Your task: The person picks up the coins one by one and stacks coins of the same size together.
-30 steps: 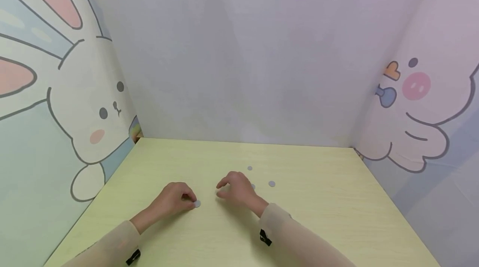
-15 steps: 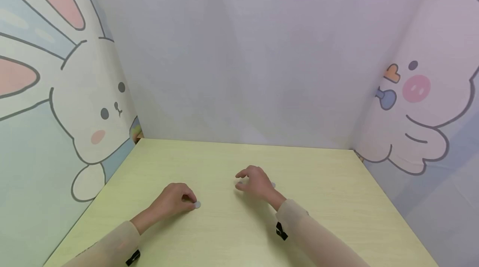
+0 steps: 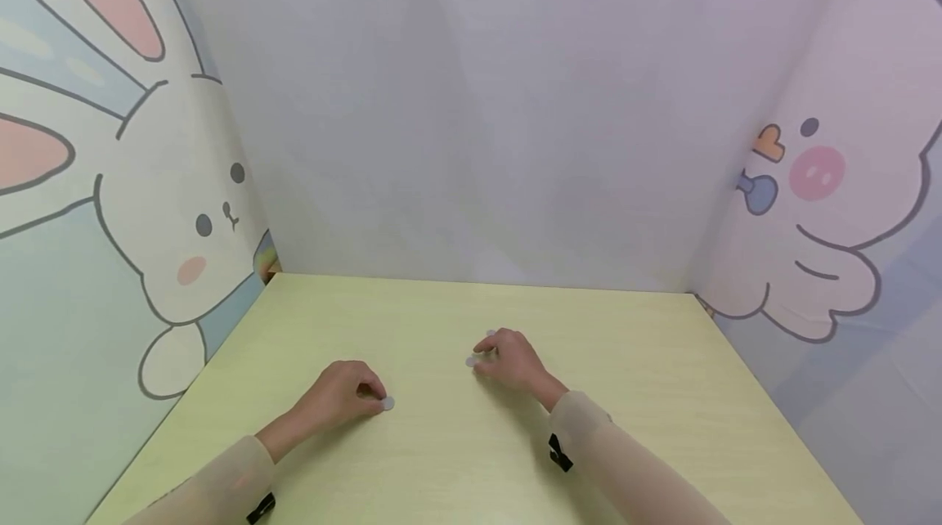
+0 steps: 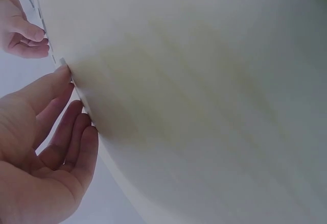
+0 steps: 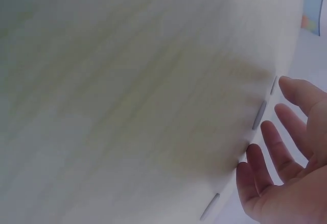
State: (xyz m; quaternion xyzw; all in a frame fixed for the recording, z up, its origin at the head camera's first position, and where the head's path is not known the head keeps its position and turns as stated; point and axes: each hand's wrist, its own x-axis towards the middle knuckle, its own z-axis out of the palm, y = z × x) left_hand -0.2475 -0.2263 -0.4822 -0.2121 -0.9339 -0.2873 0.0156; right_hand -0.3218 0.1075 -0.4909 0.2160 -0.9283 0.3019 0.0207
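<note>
My left hand (image 3: 340, 396) pinches a small silver-grey coin (image 3: 388, 403) between thumb and index fingertips at the tabletop, left of centre. In the left wrist view only a sliver of that coin (image 4: 62, 60) shows past the thumb tip. Farther right, my right hand (image 3: 515, 361) hovers low with thumb and index finger apart. Another coin (image 3: 471, 361) lies right at those fingertips, and one more coin (image 3: 491, 332) peeks out just beyond the knuckles. Seen from the right wrist, the fingers spread loosely beside a thin coin (image 5: 259, 115), with another coin (image 5: 209, 206) lower down.
The pale yellow tabletop (image 3: 412, 468) spreads under both hands. Behind it hangs a plain light cloth (image 3: 471, 141). A rabbit print (image 3: 177, 222) covers the left side cloth, and a pink-cheeked cartoon animal (image 3: 832, 206) the right one.
My right hand has moved right and slightly away across the table, then shifted a little further right, baring the coin at its fingertips. The left hand stays on its coin.
</note>
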